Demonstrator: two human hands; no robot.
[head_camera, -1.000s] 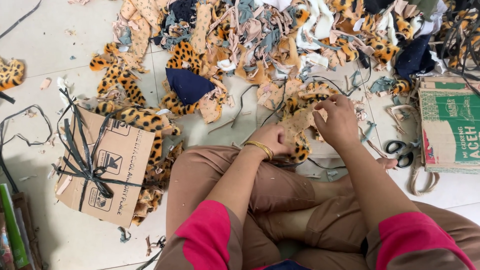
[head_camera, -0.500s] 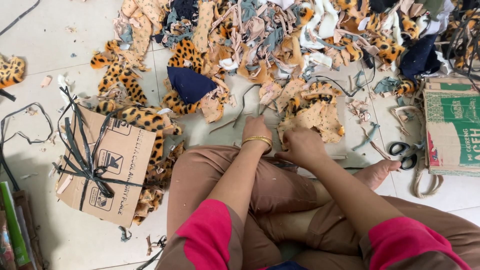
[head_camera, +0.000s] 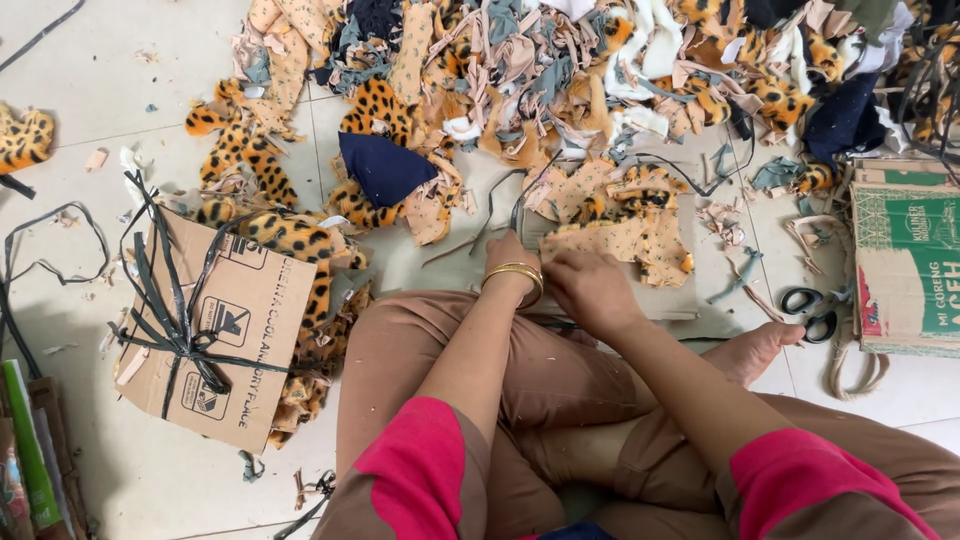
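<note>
Both hands (head_camera: 560, 275) lowered onto tan fabric piece (head_camera: 625, 240).

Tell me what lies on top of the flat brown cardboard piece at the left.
On the cardboard piece lies a knot of dark straps, with leopard-print fabric scraps overlapping its upper right edge. Whatever is beneath the cardboard is covered.

Pink short sleeves (head_camera: 425, 470) with brown trim, brown dotted trousers (head_camera: 400, 350), gold bangles (head_camera: 515, 273) on left wrist, bare foot (head_camera: 760, 350), forearms uncovered.

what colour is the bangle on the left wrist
Gold; the bangle shows best in the head view, just behind the left hand.
</note>
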